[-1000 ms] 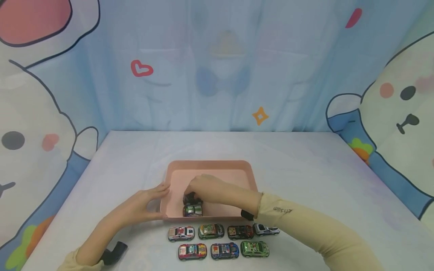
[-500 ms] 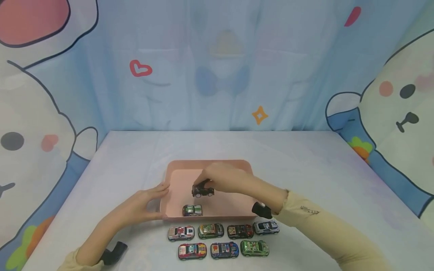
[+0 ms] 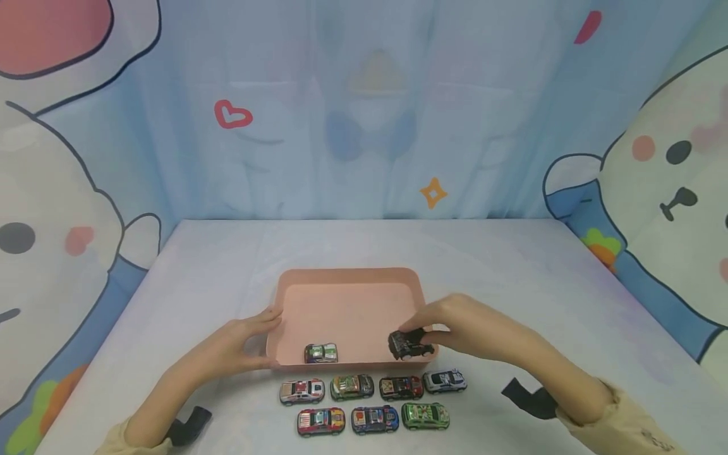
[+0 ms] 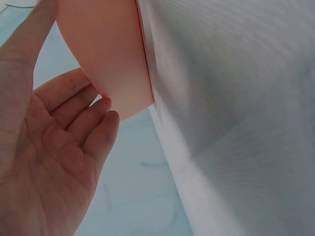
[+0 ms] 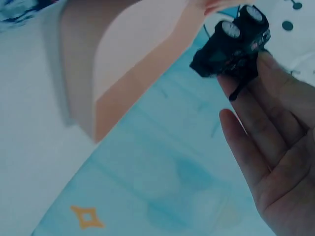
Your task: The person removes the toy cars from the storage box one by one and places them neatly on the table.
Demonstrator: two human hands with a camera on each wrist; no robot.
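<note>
A black toy off-road car (image 3: 407, 344) is pinched between the thumb and fingers of my right hand (image 3: 463, 325), over the tray's front right corner. In the right wrist view the car (image 5: 234, 44) is tilted, its pale-hubbed wheels showing, off the table. My left hand (image 3: 233, 344) rests against the left side of the pink tray (image 3: 349, 276), fingers and thumb spread along the wall. The left wrist view shows its loosely bent fingertips touching the tray's outer wall (image 4: 110, 54). A green and white toy car (image 3: 321, 353) stands inside the tray near the front left.
Two rows of toy cars stand in front of the tray, among them a red and yellow one (image 3: 321, 421), a blue one (image 3: 375, 419) and a silver one (image 3: 445, 380). A white cloth covers the table (image 3: 483, 259); a blue printed curtain (image 3: 296, 170) hangs behind.
My right hand has lifted the black toy car from beside the green and white one and carried it right, to the tray's front right corner. The left hand has stayed at the tray.
</note>
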